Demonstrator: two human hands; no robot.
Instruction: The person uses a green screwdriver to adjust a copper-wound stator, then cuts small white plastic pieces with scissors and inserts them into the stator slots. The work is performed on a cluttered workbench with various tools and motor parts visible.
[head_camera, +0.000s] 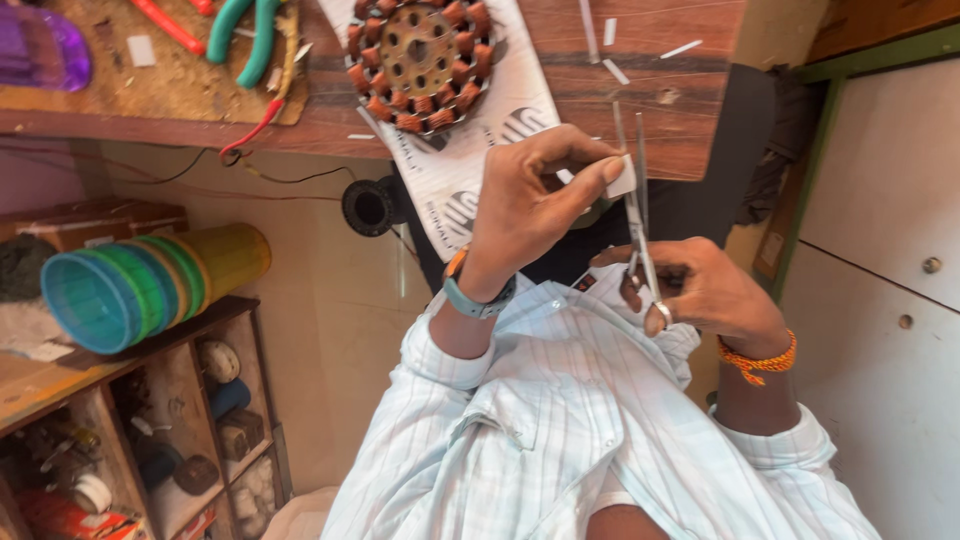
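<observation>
My left hand (530, 210), with a watch at the wrist, pinches a small white piece of paper (622, 178) between thumb and fingers. My right hand (705, 295), with an orange thread band at the wrist, holds slim metal scissors (637, 205) by the handles. The blades point away from me, slightly apart, right beside the paper. Both hands hover in front of my striped white shirt, just below the edge of the wooden table (680, 110). A round motor stator (420, 60) with copper windings lies on a white printed sheet (455, 180) on the table.
Several cut white strips (612, 70) lie on the table. Green-handled pliers (245, 35), a red-handled tool (165, 25) and a purple plastic piece (40, 45) sit far left. Nested coloured plastic tubs (140, 280) lie on a wooden shelf (200, 400) of spools. White cabinet doors (880, 260) stand at right.
</observation>
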